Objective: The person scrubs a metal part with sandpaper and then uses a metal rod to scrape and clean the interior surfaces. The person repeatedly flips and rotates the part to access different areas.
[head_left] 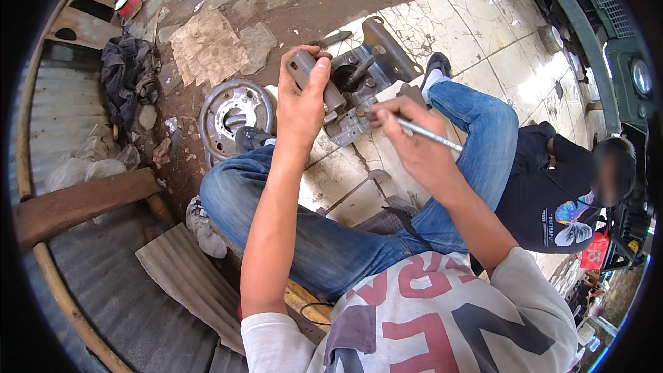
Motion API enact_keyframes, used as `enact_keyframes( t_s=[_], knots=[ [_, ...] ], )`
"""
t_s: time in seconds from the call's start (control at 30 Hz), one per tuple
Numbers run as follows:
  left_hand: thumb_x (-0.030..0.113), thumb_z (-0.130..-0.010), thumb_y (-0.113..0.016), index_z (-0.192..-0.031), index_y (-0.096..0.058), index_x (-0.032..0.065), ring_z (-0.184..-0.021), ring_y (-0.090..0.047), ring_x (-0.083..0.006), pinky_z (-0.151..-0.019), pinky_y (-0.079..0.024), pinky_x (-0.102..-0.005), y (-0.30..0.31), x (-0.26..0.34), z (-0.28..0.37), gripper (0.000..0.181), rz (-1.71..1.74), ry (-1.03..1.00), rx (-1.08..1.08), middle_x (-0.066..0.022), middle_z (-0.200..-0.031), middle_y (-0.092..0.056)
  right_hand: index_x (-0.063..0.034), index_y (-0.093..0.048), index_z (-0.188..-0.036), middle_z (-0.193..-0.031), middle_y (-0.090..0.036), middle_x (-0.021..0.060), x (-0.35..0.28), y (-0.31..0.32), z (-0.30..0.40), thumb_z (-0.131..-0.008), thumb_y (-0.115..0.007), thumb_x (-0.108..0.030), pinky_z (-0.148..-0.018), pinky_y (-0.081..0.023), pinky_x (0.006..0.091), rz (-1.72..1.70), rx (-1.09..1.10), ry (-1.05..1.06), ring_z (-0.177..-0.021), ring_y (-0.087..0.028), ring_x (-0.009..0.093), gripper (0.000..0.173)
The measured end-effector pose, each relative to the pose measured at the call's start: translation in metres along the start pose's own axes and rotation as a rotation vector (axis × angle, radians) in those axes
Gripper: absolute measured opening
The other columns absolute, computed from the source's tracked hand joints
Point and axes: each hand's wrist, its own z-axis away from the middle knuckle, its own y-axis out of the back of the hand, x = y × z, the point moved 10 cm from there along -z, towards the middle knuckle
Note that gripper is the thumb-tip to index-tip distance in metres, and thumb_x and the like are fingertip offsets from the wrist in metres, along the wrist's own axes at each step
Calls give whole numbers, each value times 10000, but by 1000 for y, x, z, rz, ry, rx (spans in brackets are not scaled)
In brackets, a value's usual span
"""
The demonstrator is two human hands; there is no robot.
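Observation:
My left hand (305,98) grips a dark metal part (326,85), a block with a slotted hole in its upper end. Between the fingers of my right hand (419,140) is a slender silver-grey tool (432,135); its working end is hidden. Just under the two hands lies a grey cast metal part (347,132) on the tiles. Beyond them is a dark steel bracket (386,57) with a flanged plate, and a large bolt (368,65) stands in it. A wire brush (331,40) lies behind my left hand.
A round metal wheel-like part (235,116) lies by my left foot. Between my legs a thin metal rod (357,191) rests on cracked white tiles (481,20). To the right sits another person (554,186) beside a vehicle (627,62). Corrugated sheets (124,274) and a wooden plank (88,204) are at left.

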Motion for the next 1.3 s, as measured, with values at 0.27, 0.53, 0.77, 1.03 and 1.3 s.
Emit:
enact_keyframes(
  t_s=[0.27,0.53,0.77,1.03,1.3],
  knots=[
    [196,-950,-656,-1304,-523,79,-1025,-579,-127,-906,-480,-284,-7,8,2,396,-1,-64,-91,-63,-1138,-621,33,-661,-1045,-887,-708,120,11,9,15,-999,-584,-186,-678,-518,286,70,59,45,-756,-640,115,237],
    [180,-938,-672,-1310,-520,79,-1036,-578,-137,-907,-477,-293,-16,14,6,414,-71,-104,-156,-67,-1157,-622,13,-660,-1091,-865,-701,122,1,29,0,-977,-595,-115,-666,-519,274,136,194,27,-771,-672,134,183],
    [189,-934,-677,-1292,-521,82,-1004,-584,-137,-875,-487,-295,-20,14,7,405,-78,-122,-168,-64,-1139,-623,14,-653,-1085,-853,-695,152,6,15,-4,-968,-603,-119,-654,-523,326,159,128,-4,-739,-695,216,184],
    [206,-944,-662,-1215,-521,81,-928,-580,-129,-813,-500,-292,-22,11,6,329,-120,-105,-154,-55,-1037,-617,31,-640,-1019,-800,-665,189,-12,13,-23,-954,-591,-119,-632,-510,351,290,-11,43,-691,-677,277,171],
    [260,-936,-666,-1182,-524,83,-930,-594,-158,-826,-499,-318,-22,11,8,335,-217,-128,-147,-73,-1020,-627,39,-614,-1020,-804,-645,189,-24,4,-27,-962,-552,-146,-681,-486,393,255,-117,146,-747,-658,326,204]
  ],
)
